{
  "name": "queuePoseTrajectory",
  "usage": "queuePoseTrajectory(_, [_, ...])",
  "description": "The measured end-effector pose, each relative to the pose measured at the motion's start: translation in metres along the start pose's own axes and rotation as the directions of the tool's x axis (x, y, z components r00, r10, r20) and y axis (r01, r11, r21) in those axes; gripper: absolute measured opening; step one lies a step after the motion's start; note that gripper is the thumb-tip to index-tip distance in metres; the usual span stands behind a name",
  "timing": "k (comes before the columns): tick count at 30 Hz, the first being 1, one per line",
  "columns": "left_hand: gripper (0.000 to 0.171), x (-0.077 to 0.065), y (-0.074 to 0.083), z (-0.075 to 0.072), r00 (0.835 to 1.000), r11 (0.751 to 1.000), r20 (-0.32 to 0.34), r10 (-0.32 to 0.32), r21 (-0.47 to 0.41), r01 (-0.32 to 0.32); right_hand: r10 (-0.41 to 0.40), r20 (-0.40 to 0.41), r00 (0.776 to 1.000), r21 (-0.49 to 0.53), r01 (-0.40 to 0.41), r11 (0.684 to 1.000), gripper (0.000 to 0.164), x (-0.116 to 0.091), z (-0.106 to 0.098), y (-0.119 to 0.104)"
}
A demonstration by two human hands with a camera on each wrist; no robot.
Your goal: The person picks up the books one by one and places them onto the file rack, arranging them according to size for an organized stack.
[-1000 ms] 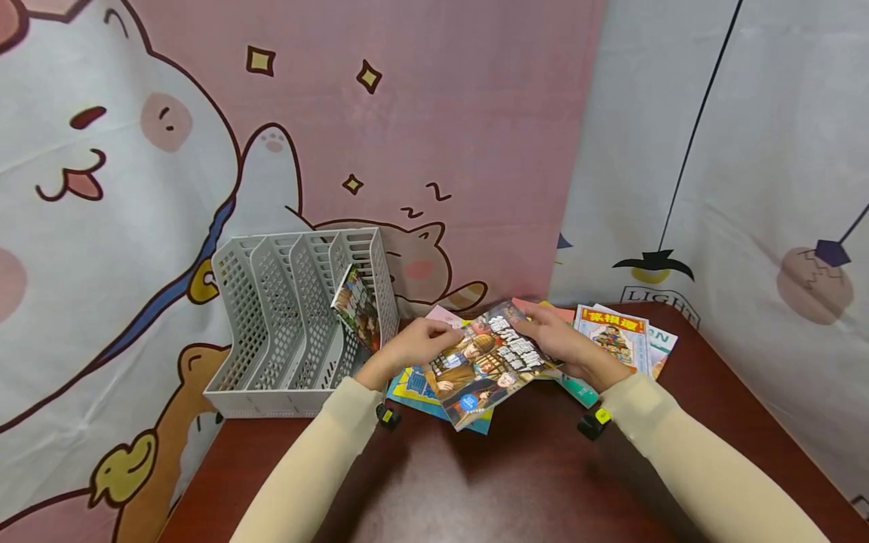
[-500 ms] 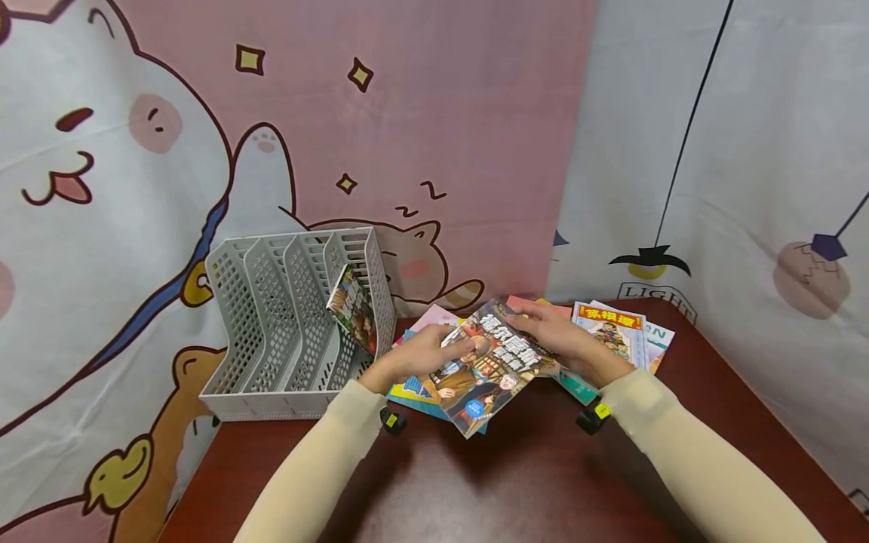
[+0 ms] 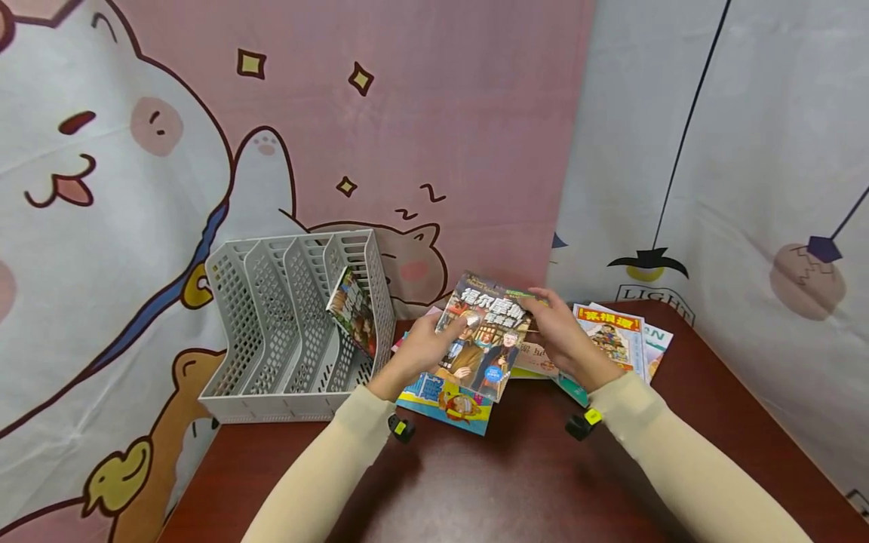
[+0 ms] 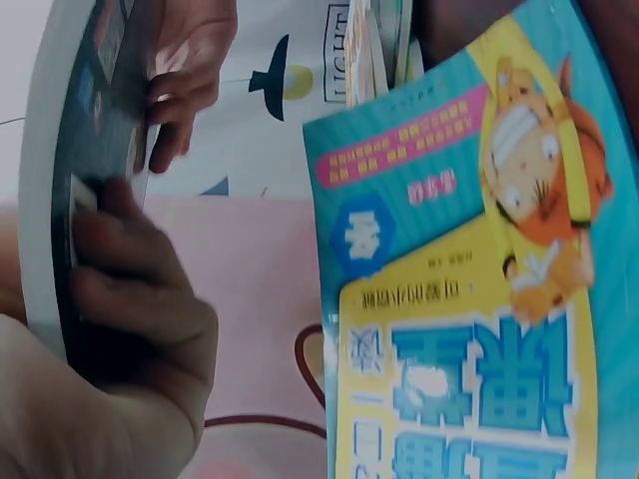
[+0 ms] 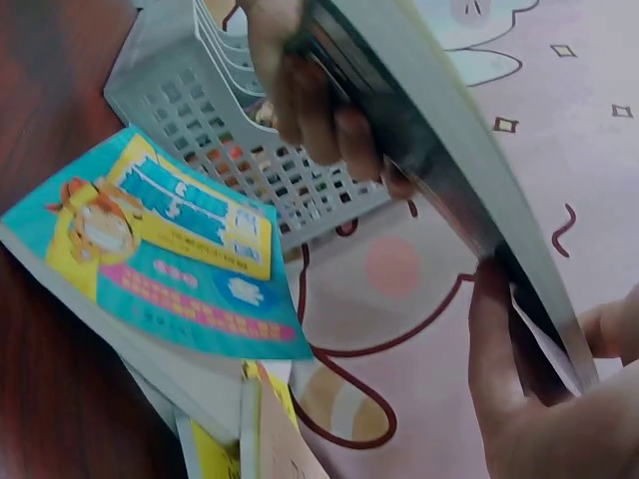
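Head looks forward-down; wrist views (close) share book point(image 3: 487, 348).

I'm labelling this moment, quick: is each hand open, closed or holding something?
Left hand: holding the dark, rectangular paperback book with white lettering.
Right hand: holding the same book.

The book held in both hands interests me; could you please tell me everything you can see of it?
The book is closed, its cover glossy-looking, with large white characters near the top, illustrated figures below and a round blue mark towards the bottom right. Pale page edges show in the wrist views. It is tilted above the table, front cover towards the head camera. The left hand grips its left edge, the right hand its upper right edge.
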State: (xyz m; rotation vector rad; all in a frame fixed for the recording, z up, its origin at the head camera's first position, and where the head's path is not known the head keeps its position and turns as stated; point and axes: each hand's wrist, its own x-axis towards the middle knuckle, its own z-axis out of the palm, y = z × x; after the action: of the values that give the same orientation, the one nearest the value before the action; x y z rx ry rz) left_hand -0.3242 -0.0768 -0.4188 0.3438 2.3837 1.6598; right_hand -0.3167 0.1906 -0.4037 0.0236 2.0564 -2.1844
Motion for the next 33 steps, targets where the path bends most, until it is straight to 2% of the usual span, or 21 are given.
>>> queuePoseTrajectory(3, [0.089,-0.002,0.002,0.007,0.995,1.0,-0.091,-0.027,-0.013,0.026,0.004,0.065,0.998,0.004,-0.004,1.0,0.069,-0.003,0.01,0.0])
queuePoseTrajectory(5, [0.089,-0.003,0.006,0.012,0.991,0.999,-0.134,-0.027,-0.029,0.023,0.006,0.094,0.996,-0.001,-0.006,1.0,0.071,-0.006,0.017,0.0])
queuePoseTrajectory(9, [0.075,-0.002,0.014,0.023,0.978,0.995,-0.207,0.02,-0.089,-0.039,0.014,0.071,0.997,-0.006,-0.014,1.0,0.067,-0.009,0.031,0.001])
queuePoseTrajectory(12, [0.07,-0.001,0.015,0.028,0.969,0.986,-0.247,0.022,-0.155,-0.062,0.025,0.057,0.998,-0.001,-0.025,1.0,0.061,-0.012,0.038,0.008])
queuePoseTrajectory(17, [0.051,-0.003,0.009,0.034,0.952,0.979,-0.306,0.012,-0.191,-0.073,0.033,0.102,0.994,0.019,-0.035,0.999,0.074,-0.021,0.04,0.021])
queuePoseTrajectory(19, [0.049,-0.005,0.007,0.036,0.95,0.978,-0.312,0.013,-0.195,-0.078,0.022,0.11,0.994,0.019,-0.025,1.0,0.074,-0.022,0.039,0.024])
queuePoseTrajectory(25, [0.051,-0.01,0.006,0.037,0.957,0.973,-0.291,0.013,-0.219,-0.08,-0.042,0.134,0.99,-0.002,0.042,0.999,0.056,-0.021,0.036,0.027])
queuePoseTrajectory(30, [0.049,-0.013,0.003,0.034,0.965,0.976,-0.26,0.02,-0.205,-0.075,-0.07,0.156,0.985,-0.014,0.073,0.997,0.053,-0.021,0.03,0.027])
queuePoseTrajectory(33, [0.051,-0.012,0.001,0.029,0.968,0.974,-0.247,0.03,-0.21,-0.084,-0.069,0.181,0.981,-0.015,0.073,0.997,0.058,-0.02,0.026,0.028])
